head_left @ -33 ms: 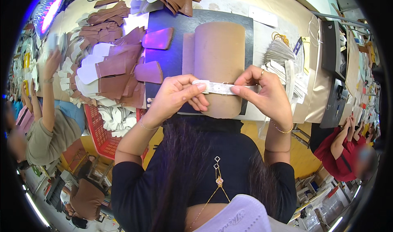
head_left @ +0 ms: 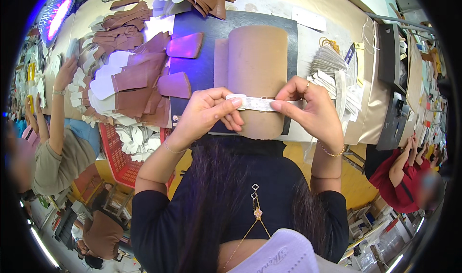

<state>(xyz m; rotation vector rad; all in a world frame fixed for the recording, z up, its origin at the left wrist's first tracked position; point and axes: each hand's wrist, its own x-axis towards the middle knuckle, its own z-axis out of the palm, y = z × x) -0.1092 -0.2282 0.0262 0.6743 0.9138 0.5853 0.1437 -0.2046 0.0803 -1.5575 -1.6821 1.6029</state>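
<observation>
"When you stood by the bench (head_left: 332, 8), where was the strip (head_left: 260, 104)?"

"It lay across the near part of the roll (head_left: 258, 56), pale and narrow, and reached from one hand to the other. I couldn't tell whether its underside touched the roll all along."

"How did the hands have it?"

"Both had it in a narrow pinch. The left hand (head_left: 216, 110) gripped the left end between thumb and forefinger, the other fingers curled below. The right hand (head_left: 308, 108) gripped it farther along, thumb pressed on the front, fingers bent behind. A ring (head_left: 307, 86) showed on one of those."

"And beneath the roll?"

"A black mat (head_left: 207, 27). The roll pointed away from the person, and a flat flap (head_left: 221, 56) of much the same tan lay along its left side."

"What else was about?"

"On the left, brown pieces (head_left: 139, 75) fanned out in heaps, white ones among them, and two rounded tabs (head_left: 174, 84) overlapped the mat. Nearer the person stood a red basket (head_left: 126, 167) with white cutouts (head_left: 136, 140). To the right, a grey-white stack (head_left: 328, 61) lay near the right hand. A lamp (head_left: 57, 18) glowed pinkish at the far left."

"Was anyone close?"

"Someone in an olive shirt (head_left: 62, 167) on the left had an arm raised by the bench. Off to the right was somebody in a red top (head_left: 399, 181)."
</observation>
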